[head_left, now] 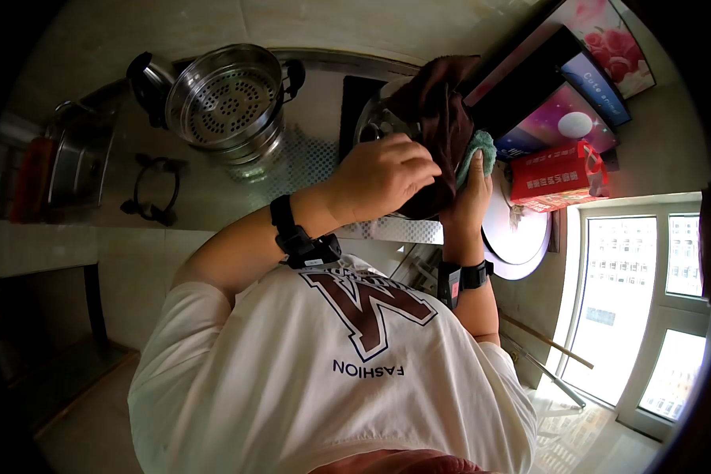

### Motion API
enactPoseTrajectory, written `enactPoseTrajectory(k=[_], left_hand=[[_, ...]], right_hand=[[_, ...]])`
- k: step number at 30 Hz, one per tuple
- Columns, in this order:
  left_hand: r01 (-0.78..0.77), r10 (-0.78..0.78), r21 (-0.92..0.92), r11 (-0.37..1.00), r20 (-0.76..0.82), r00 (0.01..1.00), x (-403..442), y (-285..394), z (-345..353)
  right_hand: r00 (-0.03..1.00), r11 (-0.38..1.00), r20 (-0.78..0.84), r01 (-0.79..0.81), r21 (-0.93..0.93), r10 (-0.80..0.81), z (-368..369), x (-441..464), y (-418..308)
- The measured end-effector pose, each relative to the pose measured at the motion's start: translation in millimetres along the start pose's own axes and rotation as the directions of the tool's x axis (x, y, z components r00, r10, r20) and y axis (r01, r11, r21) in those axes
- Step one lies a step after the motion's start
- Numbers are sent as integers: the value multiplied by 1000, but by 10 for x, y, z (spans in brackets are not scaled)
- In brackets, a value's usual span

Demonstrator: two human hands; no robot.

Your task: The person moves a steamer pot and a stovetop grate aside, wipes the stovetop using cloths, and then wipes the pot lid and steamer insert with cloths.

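Note:
My right hand (470,197) is closed round a green cloth (478,156), its thumb lying over the front. A dark brown cloth (442,118) hangs in folds between my hands and drapes over the side of a round pan with a glass lid (387,118). Bent across the front of that pan, my left hand (387,175) has its fingers curled together, with the tips at the edge of the brown cloth. What lies under those fingers is partly hidden. Black bands are strapped round both wrists.
A steel steamer pot (227,99) stands on the counter beside a kettle (152,83). Further left are a black burner ring (156,188) and a sink (80,166). Printed boxes (569,118) and a red carton (557,178) stand at right, above a round white surface (517,229).

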State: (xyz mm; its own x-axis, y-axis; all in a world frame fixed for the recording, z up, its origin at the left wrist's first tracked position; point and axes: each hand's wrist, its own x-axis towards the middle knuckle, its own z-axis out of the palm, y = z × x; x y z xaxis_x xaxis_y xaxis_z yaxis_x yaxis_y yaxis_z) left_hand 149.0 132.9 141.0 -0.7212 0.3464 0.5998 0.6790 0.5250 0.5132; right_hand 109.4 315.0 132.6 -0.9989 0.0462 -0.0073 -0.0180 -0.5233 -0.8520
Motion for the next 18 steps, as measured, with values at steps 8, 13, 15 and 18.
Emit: enactPoseTrajectory(k=[8,13,15,18], left_hand=[[-37,90,163,986,-332,939,250,-264,205],[280,-311,-150,948,-269,911,493,-980,16],[92,35,284,955,-412,911,407,-796,169],[-62,93,177,982,-168,981,207,139,369]], right_hand=[[993,993,103,71,-97,-61,84,-125,152],[977,955,192,144,-257,-96,-47,-214,121],[978,964,170,158,-214,-122,18,-172,92],[794,512,512,605,-610,-328,-25,6,107]])
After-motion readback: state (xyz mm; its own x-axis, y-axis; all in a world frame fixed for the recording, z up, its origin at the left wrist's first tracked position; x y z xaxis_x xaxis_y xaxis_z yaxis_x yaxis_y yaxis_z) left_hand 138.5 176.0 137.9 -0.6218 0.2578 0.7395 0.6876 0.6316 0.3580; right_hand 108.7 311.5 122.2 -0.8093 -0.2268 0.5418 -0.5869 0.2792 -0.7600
